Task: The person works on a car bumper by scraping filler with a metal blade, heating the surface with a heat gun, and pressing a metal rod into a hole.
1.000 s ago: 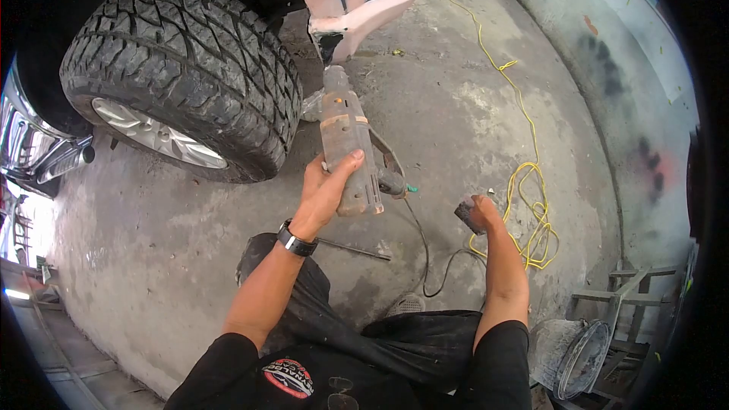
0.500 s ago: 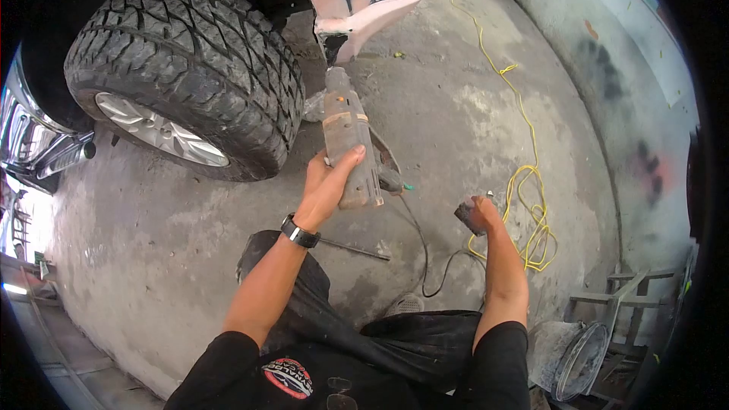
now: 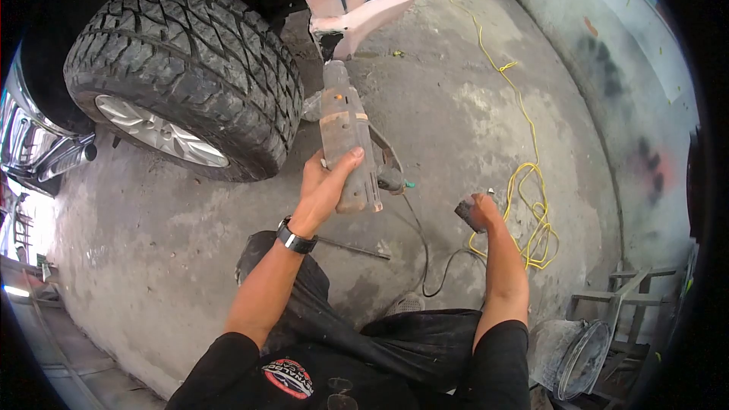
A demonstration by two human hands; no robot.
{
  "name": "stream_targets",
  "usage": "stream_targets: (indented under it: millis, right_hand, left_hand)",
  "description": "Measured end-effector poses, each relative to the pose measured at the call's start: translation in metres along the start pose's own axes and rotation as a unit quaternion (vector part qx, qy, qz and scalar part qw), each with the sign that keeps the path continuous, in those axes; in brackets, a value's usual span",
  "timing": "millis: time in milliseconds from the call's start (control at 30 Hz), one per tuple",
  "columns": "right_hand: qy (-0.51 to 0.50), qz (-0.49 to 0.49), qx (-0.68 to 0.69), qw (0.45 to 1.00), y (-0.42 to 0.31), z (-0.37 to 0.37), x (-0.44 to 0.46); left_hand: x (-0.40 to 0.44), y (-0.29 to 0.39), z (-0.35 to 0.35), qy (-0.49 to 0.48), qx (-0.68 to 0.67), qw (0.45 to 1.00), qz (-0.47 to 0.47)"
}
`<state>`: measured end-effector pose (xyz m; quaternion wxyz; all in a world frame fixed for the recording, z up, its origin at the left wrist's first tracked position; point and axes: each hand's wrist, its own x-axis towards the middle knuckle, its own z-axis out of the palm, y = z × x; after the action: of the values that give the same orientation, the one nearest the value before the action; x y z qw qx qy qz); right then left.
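In the head view, my left hand [image 3: 328,186] is wrapped round the grey, worn body of a heat gun [image 3: 343,133]. Its nozzle points away from me, at the lower corner of a car body panel [image 3: 370,17] patched with pinkish filler; I cannot tell whether they touch. The gun's handle [image 3: 389,159] sticks out to the right. Lower on the right, my right hand [image 3: 483,209] is closed on a dark, flat, roughly rectangular piece [image 3: 468,215], its kind unclear. That hand is held above the concrete floor, apart from the gun.
A big knobbly tyre [image 3: 190,68] stands left of the panel. A black cord [image 3: 425,258] trails below the gun. Yellow cord [image 3: 541,216] lies coiled on the right. A thin dark rod [image 3: 355,248] lies before my knees. A bucket [image 3: 566,357] is at lower right, near a wall.
The heat gun has shifted very slightly left in view, and the panel sits a touch further up and left. Both hands keep their grips.
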<state>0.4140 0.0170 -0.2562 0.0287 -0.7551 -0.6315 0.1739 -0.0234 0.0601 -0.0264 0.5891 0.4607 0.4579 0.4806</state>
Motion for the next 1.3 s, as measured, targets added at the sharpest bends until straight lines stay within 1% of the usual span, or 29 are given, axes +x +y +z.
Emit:
stream_targets:
  millis: [133, 233, 333, 433, 533, 600, 633, 700, 767, 833, 933, 1033, 1067, 1133, 1167, 1200, 1267, 1300]
  right_hand:
    - [0.001, -0.026, -0.033, 0.999, 0.003, 0.001, 0.002]
    - [-0.005, -0.027, -0.037, 0.999, 0.004, 0.001, 0.002]
    - [-0.016, -0.001, -0.027, 1.0, -0.001, -0.005, -0.002]
    - [-0.035, 0.004, -0.033, 0.999, -0.008, -0.011, -0.005]
    - [-0.019, 0.008, -0.013, 1.0, 0.0, -0.003, -0.002]
    - [-0.029, 0.015, -0.003, 0.999, -0.001, -0.007, -0.004]
    - [-0.035, 0.021, 0.003, 0.999, -0.01, -0.015, -0.01]
    - [-0.03, 0.023, -0.042, 0.998, -0.045, -0.045, -0.028]
    - [0.007, 0.074, 0.051, 0.996, 0.001, -0.003, -0.004]
    - [0.029, -0.006, 0.048, 0.998, 0.024, 0.014, 0.013]
    - [-0.013, 0.0, 0.034, 0.999, 0.017, 0.015, 0.016]
    - [-0.03, 0.021, 0.006, 0.999, 0.02, 0.026, 0.022]
    - [0.039, -0.006, 0.025, 0.999, 0.023, 0.03, 0.023]
    - [0.179, -0.061, 0.059, 0.98, 0.001, 0.005, 0.02]
    - [0.195, -0.069, 0.132, 0.969, -0.022, -0.028, 0.016]
    - [0.207, -0.076, 0.206, 0.953, -0.052, -0.067, 0.008]
    - [0.154, -0.12, 0.316, 0.928, -0.108, -0.119, -0.037]
    - [0.125, -0.18, 0.302, 0.928, -0.121, -0.122, -0.057]
  left_hand:
    - [-0.006, 0.009, 0.003, -0.004, -0.01, 1.0, 0.019]
    - [-0.008, 0.011, 0.002, -0.006, -0.009, 1.0, 0.027]
    - [-0.01, 0.014, 0.003, -0.008, -0.014, 0.999, 0.03]
    - [-0.011, 0.015, 0.002, -0.016, -0.014, 0.999, 0.032]
    - [-0.014, 0.02, 0.005, -0.016, -0.019, 0.998, 0.05]
    - [-0.015, 0.018, 0.005, -0.009, -0.019, 0.998, 0.059]
    - [-0.014, 0.013, 0.003, -0.006, -0.014, 0.998, 0.056]
    - [-0.016, 0.008, 0.003, -0.024, -0.026, 0.999, 0.028]
    - [-0.019, 0.002, 0.01, -0.059, -0.06, 0.996, -0.025]
    - [-0.02, -0.013, 0.022, -0.086, -0.064, 0.992, -0.067]
    - [-0.013, -0.052, 0.027, -0.105, -0.07, 0.985, -0.119]
    - [-0.01, -0.067, 0.034, -0.136, -0.095, 0.973, -0.159]
    - [-0.008, -0.069, 0.036, -0.143, -0.11, 0.969, -0.168]
    - [0.0, -0.071, 0.043, -0.152, -0.129, 0.964, -0.175]
    - [0.002, -0.074, 0.046, -0.151, -0.134, 0.964, -0.174]
    - [0.003, -0.076, 0.047, -0.148, -0.138, 0.963, -0.177]
    - [0.007, -0.077, 0.054, -0.141, -0.132, 0.962, -0.193]
    - [0.007, -0.08, 0.059, -0.139, -0.13, 0.96, -0.205]
